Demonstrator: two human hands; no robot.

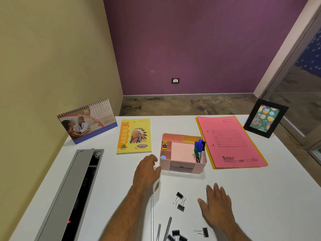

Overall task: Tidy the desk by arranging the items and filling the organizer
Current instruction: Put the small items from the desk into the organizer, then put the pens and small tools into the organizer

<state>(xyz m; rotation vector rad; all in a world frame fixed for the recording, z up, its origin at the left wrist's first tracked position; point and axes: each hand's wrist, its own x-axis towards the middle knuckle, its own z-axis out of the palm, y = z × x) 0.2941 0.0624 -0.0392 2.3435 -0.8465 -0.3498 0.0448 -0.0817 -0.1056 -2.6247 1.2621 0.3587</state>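
Pink plastic desk organizer sits mid-desk on the white tabletop, partly filled: markers upright in its right slot, pink sticky pad in the centre, small yellow stapler in a left slot. Left hand is just beside its left wall, fingers loosely curled, holding nothing I can see. Right hand lies flat, fingers spread, empty. Still loose, by my read: black metal binder clips with wire handles, and slim silvery pens near the front edge. Already arranged: glossy yellow notebook, pink card file folder, spiral desk calendar, black photo frame.
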